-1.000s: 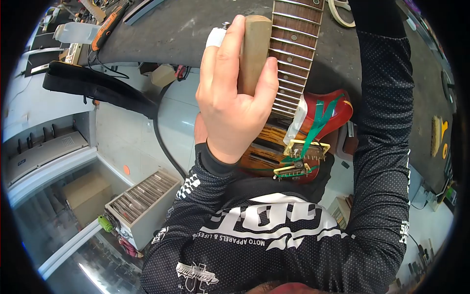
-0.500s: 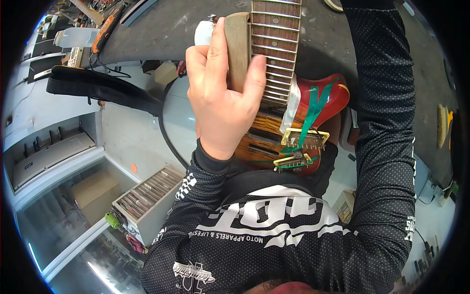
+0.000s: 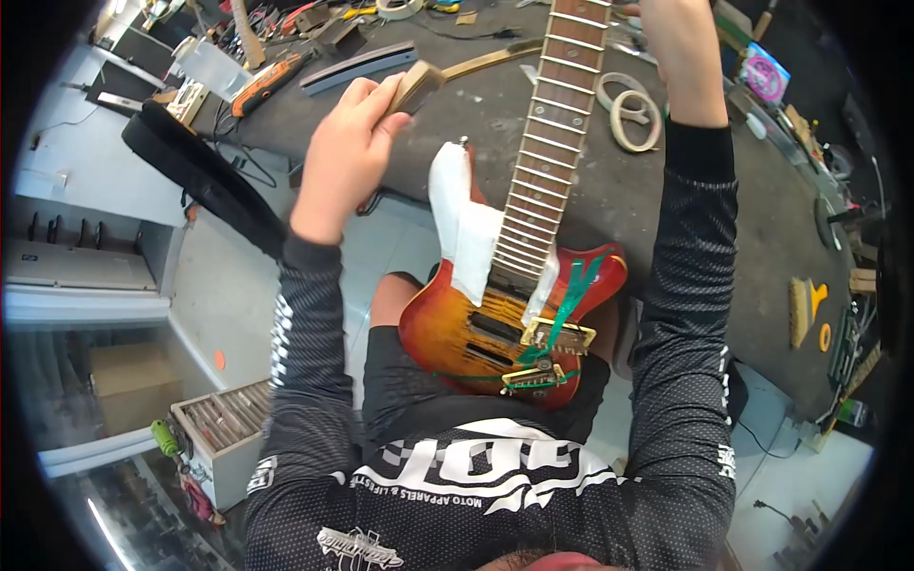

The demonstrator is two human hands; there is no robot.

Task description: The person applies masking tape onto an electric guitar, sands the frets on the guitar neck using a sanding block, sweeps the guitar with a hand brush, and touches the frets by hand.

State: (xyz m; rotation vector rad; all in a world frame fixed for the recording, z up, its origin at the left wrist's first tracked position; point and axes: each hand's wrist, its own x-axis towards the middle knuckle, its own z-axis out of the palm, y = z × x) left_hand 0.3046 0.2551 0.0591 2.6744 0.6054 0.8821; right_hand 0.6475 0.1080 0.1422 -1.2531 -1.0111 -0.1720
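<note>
An electric guitar [image 3: 433,319] with a sunburst body lies across my lap, its fretted neck [image 3: 554,124] pointing up and away. White masking [image 3: 476,243] covers the body beside the neck, and green tape [image 3: 574,293] runs near the loose pickups [image 3: 562,336]. My left hand [image 3: 345,157] is closed around a wooden block [image 3: 415,90], held off to the left of the neck and apart from the guitar. Beside the neck's far part is my right hand [image 3: 681,57]; its fingers are largely cut off by the top edge, so their grip is unclear.
The dark workbench [image 3: 476,100] carries tape rolls [image 3: 633,119], a long grey bar [image 3: 357,68] and an orange-handled tool [image 3: 267,84]. A brush [image 3: 802,309] lies at right. A black padded strip [image 3: 200,176] and a drawer-like box [image 3: 224,419] are at left.
My left hand has lifted the wooden block away from beside the fretboard and moved it left. The view has shifted, showing more of the guitar and bench, and my right hand has come into sight.
</note>
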